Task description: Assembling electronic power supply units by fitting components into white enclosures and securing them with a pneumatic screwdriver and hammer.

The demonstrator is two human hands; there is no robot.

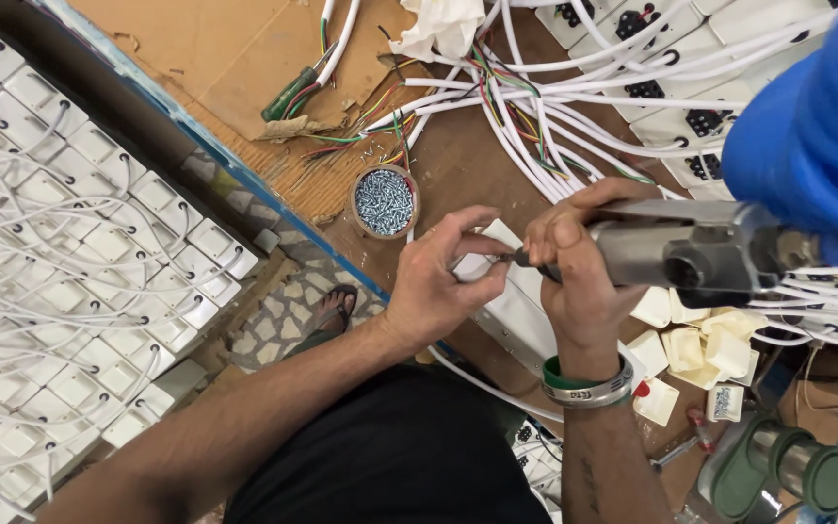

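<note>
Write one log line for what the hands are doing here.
left hand: steadies white box | right hand: holds power screwdriver | screw cup: nearby

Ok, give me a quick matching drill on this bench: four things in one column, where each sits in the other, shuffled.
Things:
1. screw cup
2. power screwdriver
3. green-handled screwdriver
4. stacked white socket boxes

Places:
A. lying on the cardboard at the top
B. heaped along the left side
C. held in the right hand
D. standing on the bench above the left hand

Pairs: 1-D, 2-C, 3-A, 4-B
</note>
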